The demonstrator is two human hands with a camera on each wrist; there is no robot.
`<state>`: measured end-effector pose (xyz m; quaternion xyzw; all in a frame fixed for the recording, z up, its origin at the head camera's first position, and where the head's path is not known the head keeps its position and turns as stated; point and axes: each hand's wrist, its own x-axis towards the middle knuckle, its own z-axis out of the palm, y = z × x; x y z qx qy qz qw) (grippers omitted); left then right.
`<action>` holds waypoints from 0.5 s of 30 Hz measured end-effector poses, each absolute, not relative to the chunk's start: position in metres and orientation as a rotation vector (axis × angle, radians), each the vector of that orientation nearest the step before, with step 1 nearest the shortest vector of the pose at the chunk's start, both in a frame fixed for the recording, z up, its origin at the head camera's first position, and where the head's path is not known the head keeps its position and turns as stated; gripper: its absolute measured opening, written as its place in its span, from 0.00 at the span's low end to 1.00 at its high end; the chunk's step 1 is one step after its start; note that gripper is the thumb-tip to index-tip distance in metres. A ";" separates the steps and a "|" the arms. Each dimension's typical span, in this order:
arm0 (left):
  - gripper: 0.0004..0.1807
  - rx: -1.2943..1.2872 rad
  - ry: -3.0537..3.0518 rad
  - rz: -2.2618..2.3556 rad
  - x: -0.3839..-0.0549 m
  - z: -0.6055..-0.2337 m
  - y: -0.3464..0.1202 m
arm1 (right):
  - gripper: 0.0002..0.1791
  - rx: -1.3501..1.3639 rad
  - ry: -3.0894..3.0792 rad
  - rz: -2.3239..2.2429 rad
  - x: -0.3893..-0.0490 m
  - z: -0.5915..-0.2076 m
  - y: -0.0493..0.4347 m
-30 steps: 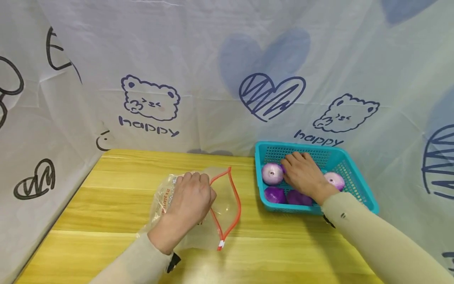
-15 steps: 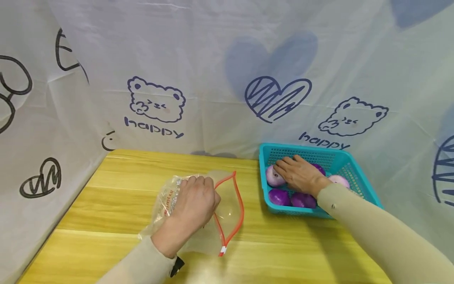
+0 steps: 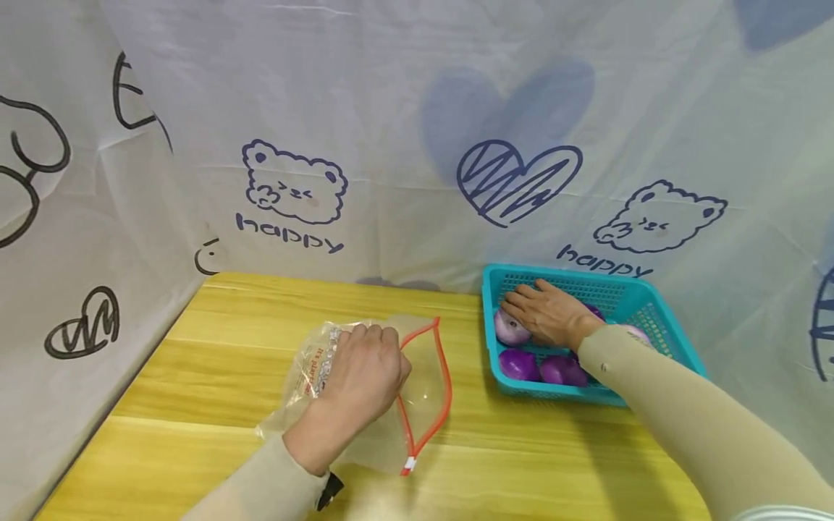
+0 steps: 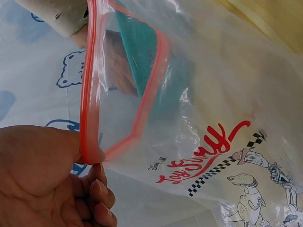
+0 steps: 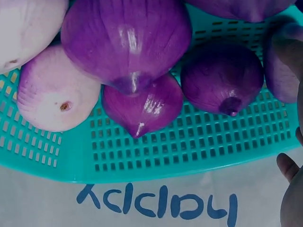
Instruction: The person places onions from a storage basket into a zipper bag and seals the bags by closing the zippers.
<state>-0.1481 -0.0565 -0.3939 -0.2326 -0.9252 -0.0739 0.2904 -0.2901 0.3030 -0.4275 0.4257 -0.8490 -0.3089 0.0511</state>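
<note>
My left hand [image 3: 368, 376] pinches the upper edge of a clear zip bag [image 4: 203, 99], whose red-trimmed mouth gapes toward the right. In the left wrist view, thumb and fingers hold a corner of that red trim. My right hand [image 3: 550, 315] reaches into a turquoise plastic basket [image 3: 674, 329], its fingers curled over a pale purple onion [image 3: 510, 329] at the left end. That onion [image 5: 281, 75] is mostly cut off at the right edge of the right wrist view, with the thumb against it. Several purple onions [image 5: 125, 38] lie beside it; the hand and sleeve partly cover some.
A yellow wood-grain table [image 3: 508, 456] bears bag and basket. White cloth [image 3: 404, 181] with printed bears and hearts hangs close behind and at the left side. The basket's far rim stands near the cloth.
My right hand has moved left within the basket, from the middle onions onto the pale onion at the left end. The left hand keeps its hold on the bag. The head view has shifted slightly.
</note>
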 end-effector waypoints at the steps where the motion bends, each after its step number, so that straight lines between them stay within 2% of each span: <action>1: 0.17 -0.622 -2.474 -0.197 -0.148 -0.394 -0.056 | 0.38 1.293 -2.581 -0.941 -0.291 -0.429 0.304; 15: 0.17 -0.616 -2.520 -0.221 -0.148 -0.394 -0.055 | 0.37 1.299 -2.587 -0.765 -0.294 -0.446 0.307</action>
